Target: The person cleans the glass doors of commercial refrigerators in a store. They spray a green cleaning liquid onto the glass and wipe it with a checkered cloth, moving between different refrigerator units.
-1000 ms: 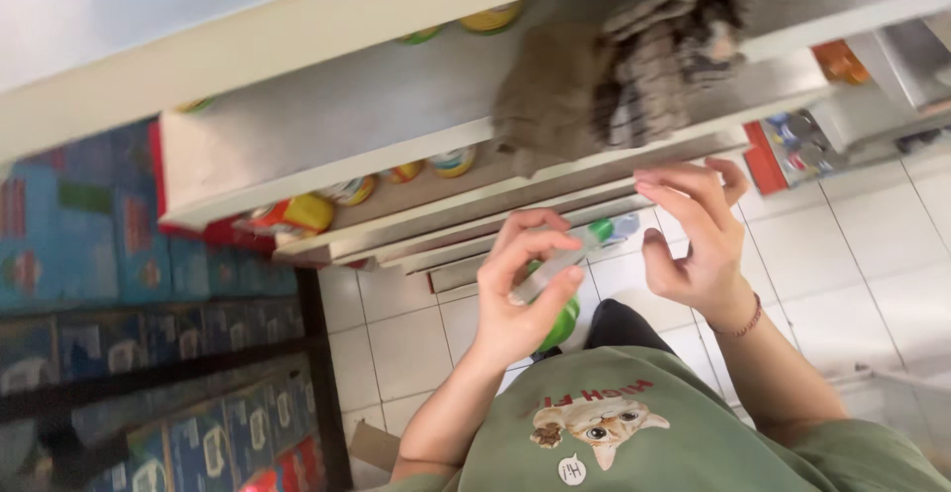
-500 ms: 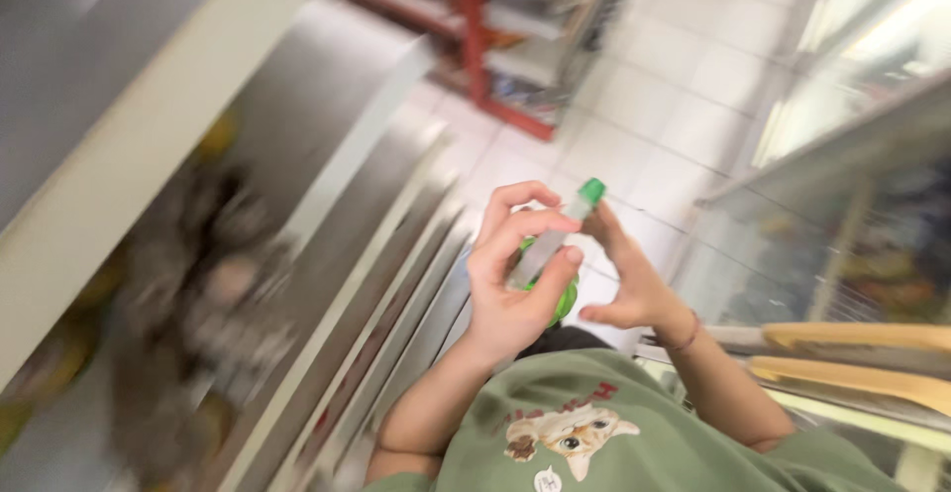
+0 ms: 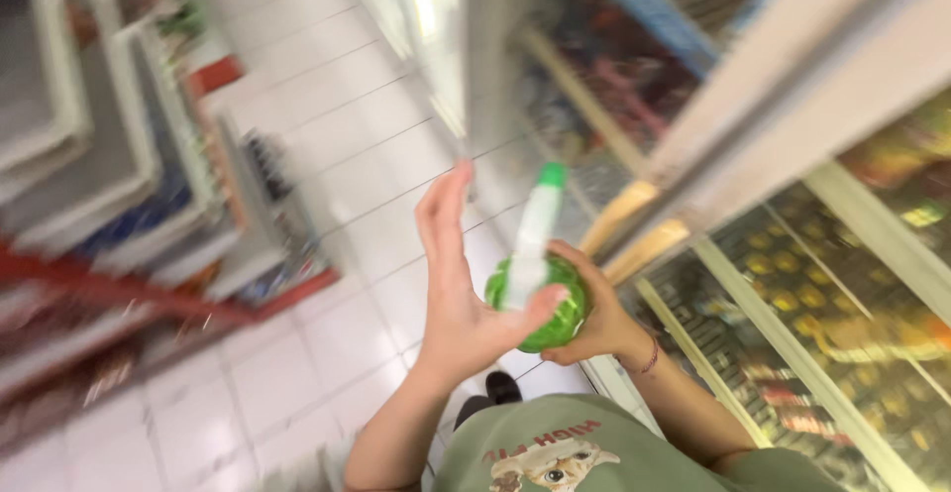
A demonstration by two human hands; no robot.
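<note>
Bottle (image 3: 535, 264), green and round with a white neck, sits cupped in the right hand (image 3: 594, 319) above the floor (image 3: 327, 205), left hand (image 3: 456, 284) spread with its thumb alone pressing, so it might slip.

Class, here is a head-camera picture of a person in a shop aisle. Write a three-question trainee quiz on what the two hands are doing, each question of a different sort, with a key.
1. True or false: the right hand cups the round green plastic base of the bottle from its far side.
2. Multiple choice: the cap on the white tube-shaped neck is A red, B green, C black.
3. Short answer: which part of the left hand touches the bottle?

Key: 1 true. 2 B. 3 The thumb presses on the front of the base, while the fingers stand straight and spread, clear of the neck.
</note>
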